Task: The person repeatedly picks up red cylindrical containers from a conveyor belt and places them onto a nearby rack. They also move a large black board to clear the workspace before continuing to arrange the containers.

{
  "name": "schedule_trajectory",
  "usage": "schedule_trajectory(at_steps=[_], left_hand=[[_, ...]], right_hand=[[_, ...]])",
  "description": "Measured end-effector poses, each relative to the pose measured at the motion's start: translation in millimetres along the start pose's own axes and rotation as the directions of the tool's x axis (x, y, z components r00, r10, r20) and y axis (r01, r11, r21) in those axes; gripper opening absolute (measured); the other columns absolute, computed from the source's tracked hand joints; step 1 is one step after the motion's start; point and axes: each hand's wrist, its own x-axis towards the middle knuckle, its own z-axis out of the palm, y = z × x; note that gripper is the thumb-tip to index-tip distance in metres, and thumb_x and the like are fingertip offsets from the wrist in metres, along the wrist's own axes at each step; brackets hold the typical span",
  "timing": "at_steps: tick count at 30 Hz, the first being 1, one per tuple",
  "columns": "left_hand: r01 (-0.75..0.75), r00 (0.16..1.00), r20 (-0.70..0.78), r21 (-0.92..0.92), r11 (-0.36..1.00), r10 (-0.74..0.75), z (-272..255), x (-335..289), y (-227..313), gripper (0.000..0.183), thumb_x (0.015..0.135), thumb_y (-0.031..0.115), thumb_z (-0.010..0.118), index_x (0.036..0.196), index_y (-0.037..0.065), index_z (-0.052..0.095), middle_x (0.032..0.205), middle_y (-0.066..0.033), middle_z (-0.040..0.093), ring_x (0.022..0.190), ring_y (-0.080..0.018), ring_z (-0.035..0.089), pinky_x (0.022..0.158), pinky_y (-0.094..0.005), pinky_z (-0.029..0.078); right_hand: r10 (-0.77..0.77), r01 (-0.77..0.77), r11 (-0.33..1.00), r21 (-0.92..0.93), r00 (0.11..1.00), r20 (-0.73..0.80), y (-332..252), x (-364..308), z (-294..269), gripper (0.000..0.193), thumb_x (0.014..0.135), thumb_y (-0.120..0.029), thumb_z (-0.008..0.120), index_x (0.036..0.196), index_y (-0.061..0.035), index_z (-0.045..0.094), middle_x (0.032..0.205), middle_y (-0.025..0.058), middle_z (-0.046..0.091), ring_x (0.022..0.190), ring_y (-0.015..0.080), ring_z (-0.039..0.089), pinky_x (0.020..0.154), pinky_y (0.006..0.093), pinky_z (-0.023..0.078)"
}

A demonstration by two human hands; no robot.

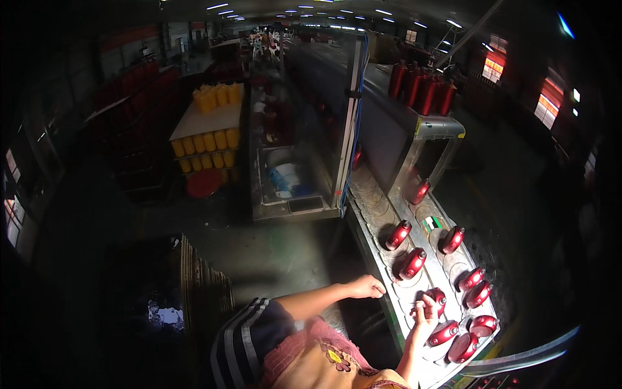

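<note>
My left hand (366, 287) is loosely closed beside the near-left edge of the conveyor, with no object visible in it. Over the belt, my right hand (424, 314) has its fingers bent and apart. A glossy red bottle (440, 301) with a narrow dark neck stands just behind those fingers, partly covered by them. Whether they touch it I cannot tell. Another red bottle (444, 334) is close to my right wrist, and a tipped one (462, 348) shows its round base. Farther up the same row is a red bottle (412, 264).
The two-lane conveyor (424, 236) carries several more red bottles on round holders. It leads into a long grey tunnel housing (379, 129) topped with tall red cylinders (424, 93). Yellow bottles (207, 141) fill a stand at left. A dark stack (188, 272) lies left of me; a curved metal rail (525, 358) runs lower right.
</note>
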Motion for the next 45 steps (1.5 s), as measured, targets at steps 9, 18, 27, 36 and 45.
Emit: schedule_trajectory(at_steps=[9, 18, 27, 36, 45], left_hand=[[0.065, 0.991, 0.121, -0.085, 0.994, -0.054, 35, -66, 32, 0.029, 0.081, 0.012, 0.069, 0.107, 0.0, 0.071, 0.094, -0.0098, 0.074, 0.08, -0.0154, 0.069, 0.077, -0.0306, 0.055], [0.246, 0.945, 0.272, -0.236, 0.94, -0.18, 67, -168, 26, 0.025, 0.08, 0.013, 0.073, 0.102, 0.002, 0.072, 0.093, -0.0087, 0.074, 0.085, -0.0156, 0.069, 0.078, -0.0303, 0.054], [0.29, 0.872, 0.43, -0.069, 0.955, -0.234, 214, -113, 44, 0.026, 0.077, 0.015, 0.077, 0.102, 0.007, 0.072, 0.082, -0.0046, 0.072, 0.058, -0.0108, 0.063, 0.047, -0.0278, 0.051], [0.449, 0.736, 0.541, 0.059, 0.892, -0.406, 496, -156, 148, 0.029, 0.088, 0.02, 0.071, 0.114, 0.007, 0.069, 0.099, -0.0012, 0.07, 0.088, -0.0107, 0.063, 0.075, -0.0253, 0.049], [0.462, 0.497, 0.732, 0.232, 0.856, -0.466, 666, -137, 216, 0.022, 0.098, 0.025, 0.06, 0.101, 0.007, 0.072, 0.09, 0.0007, 0.07, 0.076, -0.0078, 0.061, 0.069, -0.0249, 0.05]], right_hand=[[0.135, -0.128, 0.99, 0.058, 0.979, -0.15, -47, -86, -9, 0.027, 0.09, 0.002, 0.06, 0.117, -0.0027, 0.061, 0.085, -0.0002, 0.056, 0.062, 0.0064, 0.048, 0.058, 0.0197, 0.041], [0.206, -0.24, 0.967, -0.086, 0.935, -0.289, -69, -203, -13, 0.026, 0.091, 0.003, 0.057, 0.117, -0.0022, 0.06, 0.083, -0.0002, 0.056, 0.066, 0.0074, 0.054, 0.056, 0.0195, 0.044], [0.153, -0.241, 0.954, -0.18, 0.904, -0.4, -126, -224, -141, 0.022, 0.089, -0.008, 0.065, 0.111, -0.0046, 0.063, 0.079, -0.001, 0.055, 0.064, 0.0079, 0.05, 0.059, 0.0217, 0.042], [-0.114, 0.004, 0.979, -0.202, 0.836, -0.537, -208, -416, -461, 0.024, 0.089, -0.004, 0.063, 0.113, -0.0011, 0.062, 0.082, -0.0017, 0.057, 0.07, 0.0043, 0.051, 0.065, 0.0199, 0.044], [-0.134, -0.111, 0.967, -0.231, 0.55, -0.824, -266, -505, -603, 0.03, 0.083, -0.001, 0.063, 0.112, -0.0069, 0.065, 0.094, 0.0002, 0.059, 0.081, 0.0073, 0.058, 0.073, 0.0227, 0.049]])
